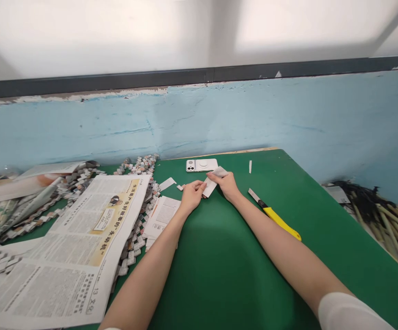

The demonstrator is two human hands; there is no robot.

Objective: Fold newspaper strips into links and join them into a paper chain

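Pale blue, scuffed wall (236, 119) backs a smooth green tabletop (219, 279). Between both hands, just above the table, is a small folded piece of printed white paper (211, 188). The left hand (192, 196) pinches its left edge with thumb and fingers; the right hand (227, 184) grips its upper right part, thumb on top. A white phone (202, 165) lies just beyond; a yellow-handled utility knife (280, 222) rests near the right forearm (274, 233).
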